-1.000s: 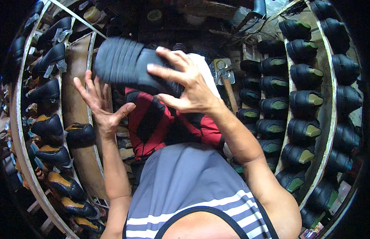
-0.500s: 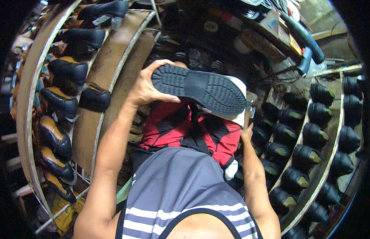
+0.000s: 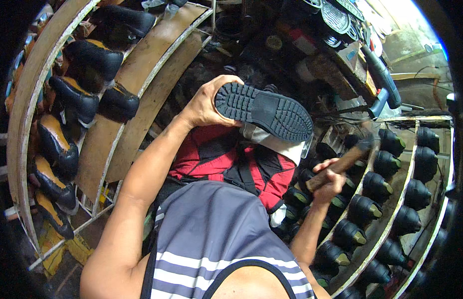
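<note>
A black shoe (image 3: 266, 113) lies sole up over my lap, its ridged tread facing me and its toe pointing right. My left hand (image 3: 207, 103) grips it at the heel end, fingers and thumb wrapped round the sides. Under the toe is a whitish pad or cloth (image 3: 288, 150) on my red and black trousers (image 3: 195, 152). To the right, apart from the shoe, my right hand (image 3: 329, 186) is closed round the wooden handle of a hammer (image 3: 345, 160). The hammer's head is raised toward the upper right and partly blurred.
On my left, a slanted rack (image 3: 156, 67) carries several black shoe uppers (image 3: 94, 57) with tan insides. Close on my right, another rack (image 3: 386, 219) bears rows of black shoes (image 3: 365, 207). A cluttered bench (image 3: 343, 62) with a dark blue tool (image 3: 378, 70) stands far right.
My right hand has lifted the hammer up and to the right, away from the shoe's toe. The shoe and my left hand sit slightly further right in the view, which has shifted.
</note>
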Demonstrator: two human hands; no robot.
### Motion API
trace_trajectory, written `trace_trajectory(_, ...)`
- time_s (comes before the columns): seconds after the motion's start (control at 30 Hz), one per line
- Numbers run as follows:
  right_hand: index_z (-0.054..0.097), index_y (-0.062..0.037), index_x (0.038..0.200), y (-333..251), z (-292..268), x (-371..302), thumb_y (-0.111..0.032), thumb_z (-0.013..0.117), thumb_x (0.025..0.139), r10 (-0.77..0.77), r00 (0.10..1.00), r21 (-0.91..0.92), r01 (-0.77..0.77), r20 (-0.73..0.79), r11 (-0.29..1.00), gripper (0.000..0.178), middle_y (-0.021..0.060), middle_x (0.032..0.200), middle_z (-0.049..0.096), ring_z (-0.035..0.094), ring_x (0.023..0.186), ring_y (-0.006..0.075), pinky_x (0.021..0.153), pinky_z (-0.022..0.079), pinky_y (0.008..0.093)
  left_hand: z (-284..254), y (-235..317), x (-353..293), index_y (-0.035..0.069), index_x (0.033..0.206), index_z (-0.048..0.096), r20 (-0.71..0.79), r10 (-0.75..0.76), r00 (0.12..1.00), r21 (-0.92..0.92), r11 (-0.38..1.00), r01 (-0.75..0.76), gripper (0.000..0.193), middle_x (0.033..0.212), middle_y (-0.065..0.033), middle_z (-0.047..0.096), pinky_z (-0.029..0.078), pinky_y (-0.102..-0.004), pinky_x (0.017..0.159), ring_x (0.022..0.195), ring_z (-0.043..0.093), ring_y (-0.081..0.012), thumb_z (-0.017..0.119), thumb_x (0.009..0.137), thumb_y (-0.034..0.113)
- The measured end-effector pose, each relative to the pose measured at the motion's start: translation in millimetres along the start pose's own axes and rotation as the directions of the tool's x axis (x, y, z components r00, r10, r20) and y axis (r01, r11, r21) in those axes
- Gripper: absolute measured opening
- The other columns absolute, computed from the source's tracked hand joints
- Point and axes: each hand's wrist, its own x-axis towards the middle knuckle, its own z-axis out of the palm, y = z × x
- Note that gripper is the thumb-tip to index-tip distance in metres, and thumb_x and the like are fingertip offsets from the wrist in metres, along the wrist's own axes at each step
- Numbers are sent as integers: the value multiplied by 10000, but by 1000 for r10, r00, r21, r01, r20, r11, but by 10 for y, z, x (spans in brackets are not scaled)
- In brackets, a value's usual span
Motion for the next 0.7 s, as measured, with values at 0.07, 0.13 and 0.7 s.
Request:
trace_trajectory(0.07,571,31,1206,-623,456,52,-165,606,817,-146,989,-113,149,31,982,437,153,900,612,647,760,297,731,603,475,22,-51,-17,68,1354,642,24,4,1000,-38,999,-3,900,1295,-64,710,511,-358,1108,1208,665,-175,1052,555,127)
trace_trajectory(0.13,573,-11,1214,-1078,878,4,-583,610,1022,-137,986,211,115,96,971,604,132,868,621,641,712,285,686,596,465,41,-93,-24,61,1337,652,45,-1,999,-80,997,5,876,1292,-64,706,510,-355,1101,1203,662,-177,1051,560,117)
trace_trajectory(0.7,584,-28,944,-370,1698,-558,-792,523,1005,-133,746,-292,410,653,864,768,119,678,615,606,511,235,476,531,361,-22,-117,-169,82,1305,680,-86,76,993,18,997,-75,817,1281,-115,728,541,-407,1096,1200,711,-315,972,554,221)
